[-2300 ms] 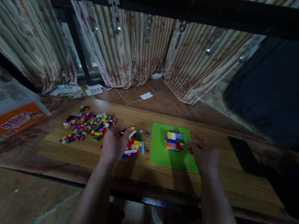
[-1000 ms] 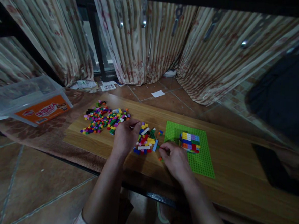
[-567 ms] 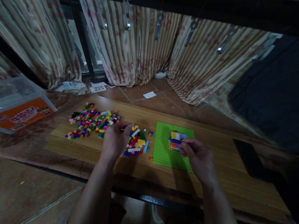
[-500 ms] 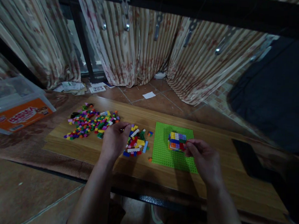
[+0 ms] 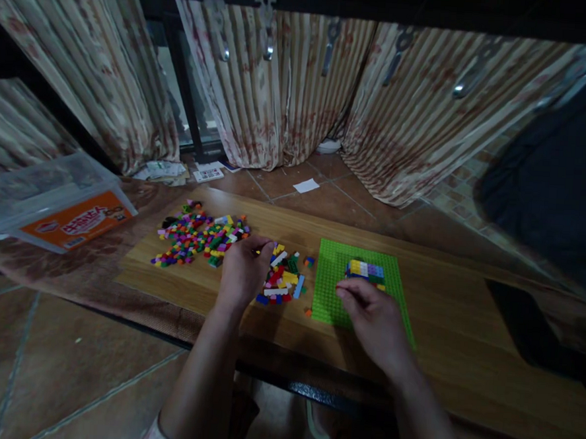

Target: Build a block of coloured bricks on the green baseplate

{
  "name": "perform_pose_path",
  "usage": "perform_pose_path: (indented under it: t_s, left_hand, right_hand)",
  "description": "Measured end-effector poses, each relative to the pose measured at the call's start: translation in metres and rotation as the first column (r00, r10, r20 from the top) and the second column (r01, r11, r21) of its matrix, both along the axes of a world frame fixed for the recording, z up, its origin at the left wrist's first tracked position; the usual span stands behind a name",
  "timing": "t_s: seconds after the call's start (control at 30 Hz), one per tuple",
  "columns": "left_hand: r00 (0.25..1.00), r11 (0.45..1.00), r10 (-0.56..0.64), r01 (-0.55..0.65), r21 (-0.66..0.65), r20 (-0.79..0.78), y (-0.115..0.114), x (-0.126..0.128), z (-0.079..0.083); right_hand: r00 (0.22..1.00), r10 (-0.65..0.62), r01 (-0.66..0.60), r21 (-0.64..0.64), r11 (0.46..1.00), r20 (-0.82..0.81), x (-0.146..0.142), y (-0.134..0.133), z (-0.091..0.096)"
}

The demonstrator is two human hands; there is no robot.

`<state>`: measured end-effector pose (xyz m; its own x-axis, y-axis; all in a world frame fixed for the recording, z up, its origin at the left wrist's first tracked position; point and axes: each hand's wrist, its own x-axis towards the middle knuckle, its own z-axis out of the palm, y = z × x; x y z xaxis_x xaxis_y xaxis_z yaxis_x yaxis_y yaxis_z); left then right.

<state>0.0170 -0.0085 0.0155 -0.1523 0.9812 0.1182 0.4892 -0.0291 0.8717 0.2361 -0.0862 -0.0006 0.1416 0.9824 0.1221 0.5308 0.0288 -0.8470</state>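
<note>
My left hand rests on the wooden board, fingers curled, at the left edge of a small heap of coloured bricks; I cannot make out anything in it. My right hand lies over the near part of the green baseplate, fingers drawn together just in front of a multicoloured brick block, part of which it hides. Whether a brick is pinched in those fingers does not show.
A larger spread of loose bricks lies at the board's far left. A clear plastic box with an orange label sits to the left. A dark flat object lies at the right. Curtains hang behind on the tiled floor.
My right hand went left to the small heap, returned to the right side of the block, and now sits over the baseplate in front of the block. My left hand has stayed put.
</note>
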Motion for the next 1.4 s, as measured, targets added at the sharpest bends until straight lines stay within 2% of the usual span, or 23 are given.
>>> perform_pose_path:
  t_s: [0.1,0.3,0.53,0.6,0.73,0.9,1.0,1.1,1.27,1.4]
  left_hand:
    - [1.0,1.0,-0.003,0.002,-0.025,-0.029,-0.001,0.0,0.003]
    - [0.986,0.997,-0.067,0.059,-0.059,-0.154,-0.002,-0.008,0.002]
    - [0.909,0.952,-0.291,0.244,-0.186,-0.298,-0.005,-0.018,-0.004]
    - [0.899,0.949,-0.3,0.246,-0.199,-0.319,-0.006,-0.021,-0.001]
    - [0.923,0.96,-0.233,0.169,-0.223,-0.307,-0.005,-0.028,0.004]
    - [0.917,0.944,-0.27,0.193,-0.267,-0.294,-0.005,-0.036,-0.001]
    - [0.898,0.931,-0.33,0.258,-0.258,-0.292,-0.006,-0.038,-0.007]
    - [0.877,0.924,-0.359,0.284,-0.258,-0.32,-0.006,-0.039,-0.011]
    - [0.861,0.938,-0.312,0.21,-0.278,-0.402,-0.005,-0.039,-0.013]
    - [0.856,0.937,-0.323,0.23,-0.262,-0.404,-0.004,-0.043,-0.014]
  right_hand:
    - [0.987,0.11,-0.108,-0.018,0.994,0.117,-0.026,0.002,-0.002]
    - [0.94,0.139,-0.127,-0.059,0.99,0.311,-0.041,0.013,-0.013]
    - [0.94,0.136,-0.126,-0.051,0.991,0.312,-0.043,0.014,-0.017]
    - [0.942,0.128,-0.117,-0.053,0.992,0.309,-0.043,0.013,-0.016]
    - [0.956,0.111,-0.111,-0.014,0.994,0.27,-0.044,0.012,-0.014]
    - [0.948,0.26,-0.274,0.059,0.96,0.183,-0.055,0.007,-0.009]
    - [0.905,0.369,-0.392,0.077,0.917,0.214,-0.07,0.004,-0.013]
    - [0.869,0.405,-0.444,0.087,0.892,0.284,-0.083,0.003,-0.022]
    - [0.866,0.34,-0.389,0.068,0.919,0.366,-0.087,0.011,-0.028]
    - [0.882,0.252,-0.301,0.064,0.951,0.399,-0.077,0.017,-0.028]
